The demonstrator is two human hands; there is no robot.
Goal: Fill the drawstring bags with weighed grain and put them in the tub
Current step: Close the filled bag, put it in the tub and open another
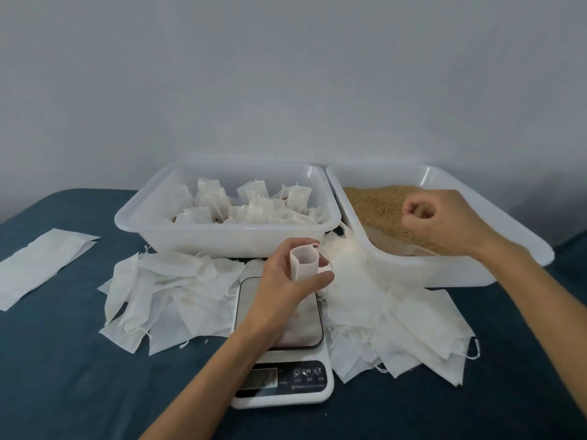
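Here, two bare hands worked over a scale between piles of empty bags.

The left hand point(293, 274) reached up from the lower centre of the frame, forearm slanting over the kitchen scale point(281, 354), its fingers and thumb curled round an upright drawstring bag point(304, 260) with the mouth held open. The right hand point(444, 217) came in from the right edge and hung above the grain point(378, 204) in the right tub point(460, 271), fingers balled into a fist; whether it held any grain could not be told. In the centre, the left tub point(222, 239) held filled bags point(254, 208). Flat empty bags point(171, 293) lay in heaps either side of the scale on a dark blue cloth point(79, 376), before a plain pale wall point(286, 74).
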